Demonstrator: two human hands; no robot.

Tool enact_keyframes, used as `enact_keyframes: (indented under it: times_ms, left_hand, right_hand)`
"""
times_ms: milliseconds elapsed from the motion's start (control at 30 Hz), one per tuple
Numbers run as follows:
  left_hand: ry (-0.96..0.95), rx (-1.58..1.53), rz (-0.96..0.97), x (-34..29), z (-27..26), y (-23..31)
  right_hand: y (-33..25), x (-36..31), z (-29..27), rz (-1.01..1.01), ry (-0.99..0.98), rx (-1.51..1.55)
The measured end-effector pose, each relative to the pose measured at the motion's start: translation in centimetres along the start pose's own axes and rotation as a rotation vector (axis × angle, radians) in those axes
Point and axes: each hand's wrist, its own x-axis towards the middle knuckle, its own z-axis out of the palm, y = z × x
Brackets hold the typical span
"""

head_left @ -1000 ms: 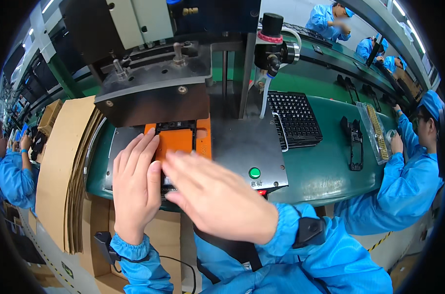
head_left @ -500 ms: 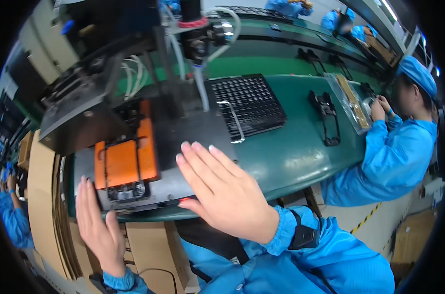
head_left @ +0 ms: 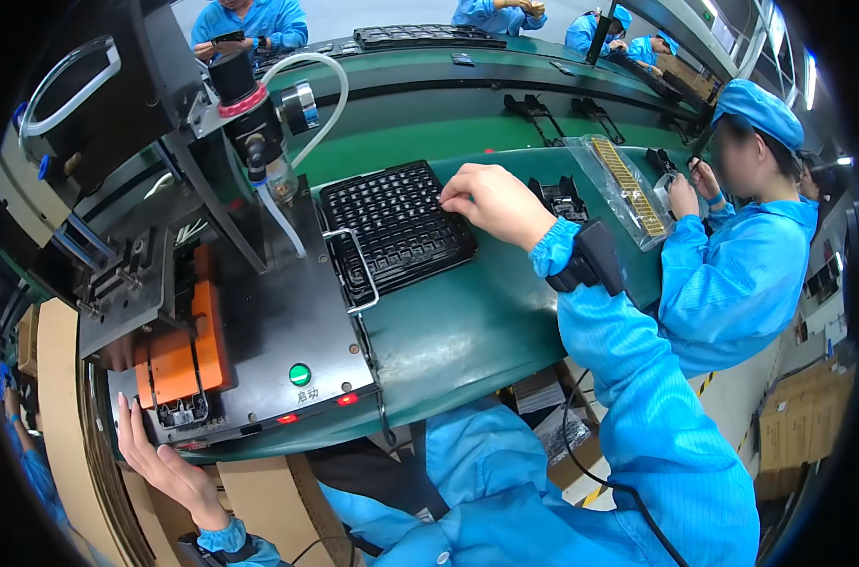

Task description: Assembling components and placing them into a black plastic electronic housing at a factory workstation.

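My right hand [head_left: 501, 203] reaches over the right edge of a black compartment tray [head_left: 396, 222], its thumb and fingertips pinched together. Whatever lies between them, if anything, is too small to make out. The tray has rows of small pockets, many holding small dark parts. My left hand [head_left: 164, 468] is open, fingers stretched out, beside the front left corner of the bench machine's dark base plate [head_left: 268, 331]. Close to its fingertips, a black frame part [head_left: 182, 411] lies over an orange fixture block [head_left: 179, 364] on that plate.
A round green button [head_left: 300, 375] sits at the plate's front. A metal bar handle [head_left: 358, 274] stands between plate and tray. Right of my hand are a black bracket [head_left: 562, 198] and a bag of gold strips [head_left: 628, 189]. A co-worker [head_left: 741, 227] sits at the right.
My right hand has moved from above the base plate to the tray and its fingers have closed into a pinch. The view has shifted; my left hand stays near the plate's front left corner.
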Motion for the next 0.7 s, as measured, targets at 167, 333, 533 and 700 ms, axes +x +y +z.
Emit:
enact_keyframes:
  times_ms: [167,333,533,700]
  left_hand:
    - [-0.003,-0.006,-0.021,-0.1,0.1,-0.1]
    - [-0.003,0.009,-0.047,0.0,0.3,0.1]
    - [0.009,-0.005,-0.036,0.0,0.5,0.1]
    - [0.005,0.007,-0.017,0.1,0.0,0.0]
  right_hand:
    - [0.8,0.7,0.8,-0.073,-0.028,-0.119]
    - [0.5,1.0,0.6,-0.073,-0.063,-0.144]
    - [0.9,3.0,-1.0,-0.046,-0.275,-0.22]
    - [2.2,4.9,-1.3,0.009,-0.545,0.057]
